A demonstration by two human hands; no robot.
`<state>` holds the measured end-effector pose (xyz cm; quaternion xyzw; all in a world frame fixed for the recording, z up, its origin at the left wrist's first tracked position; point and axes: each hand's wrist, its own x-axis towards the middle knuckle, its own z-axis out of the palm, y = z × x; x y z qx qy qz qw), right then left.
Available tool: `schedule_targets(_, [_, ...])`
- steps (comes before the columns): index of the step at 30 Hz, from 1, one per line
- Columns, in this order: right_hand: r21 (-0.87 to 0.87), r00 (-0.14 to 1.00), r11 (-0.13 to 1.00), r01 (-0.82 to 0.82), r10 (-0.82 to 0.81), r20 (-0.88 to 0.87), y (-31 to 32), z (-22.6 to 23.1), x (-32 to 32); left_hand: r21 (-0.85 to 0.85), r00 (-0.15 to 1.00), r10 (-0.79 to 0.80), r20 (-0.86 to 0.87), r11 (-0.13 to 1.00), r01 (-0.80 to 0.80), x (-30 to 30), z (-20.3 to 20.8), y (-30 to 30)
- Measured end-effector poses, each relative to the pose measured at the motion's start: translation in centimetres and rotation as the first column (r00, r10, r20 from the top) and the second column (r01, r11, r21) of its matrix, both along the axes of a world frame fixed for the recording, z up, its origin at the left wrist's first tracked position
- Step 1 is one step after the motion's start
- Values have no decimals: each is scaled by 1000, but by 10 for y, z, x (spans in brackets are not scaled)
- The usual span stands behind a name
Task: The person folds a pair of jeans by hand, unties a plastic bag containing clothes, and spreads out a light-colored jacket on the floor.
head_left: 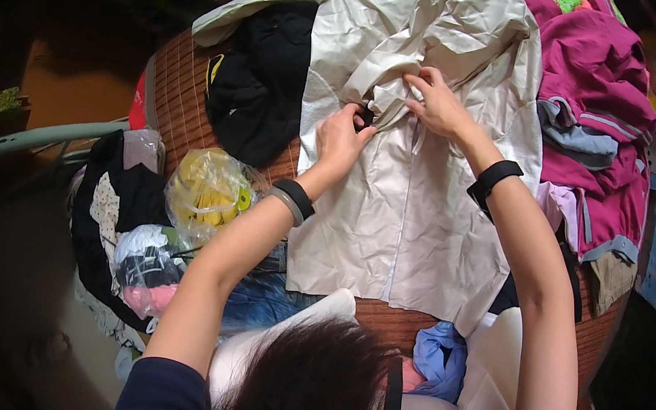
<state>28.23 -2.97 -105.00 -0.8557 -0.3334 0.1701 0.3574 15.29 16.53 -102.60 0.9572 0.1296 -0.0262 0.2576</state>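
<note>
A pale cream jacket (357, 238) lies spread out in front of me, its surface wrinkled, with a straight seam or closure running down the middle. Bunched folds of its cloth rise between my two hands. My left hand (339, 144) is closed on the edge of these folds, thumb and fingers pinched, beside a small dark spot that I cannot make out. Farther up and to the right, my right hand (439, 110) pinches another part of the bunched cloth between thumb and fingers. Both wrists wear dark bands.
Black clothing (261, 82) lies left of the jacket, and a magenta garment with grey trim (594, 75) is heaped on the right. A clear bag with yellow contents (211, 193) sits at lower left, near more clothes. Blue cloth (440, 359) lies close to me on a brown striped mat (387, 318).
</note>
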Motion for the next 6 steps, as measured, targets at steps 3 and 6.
schedule_targets(3, [24,970,970,241,-241,-16,7,5,-2,169,974,-160,159,977,133,-12,9,6])
schedule_targets(6, [-149,964,957,248,-259,-58,23,35,-8,246,944,-286,166,939,242,-27,10,9])
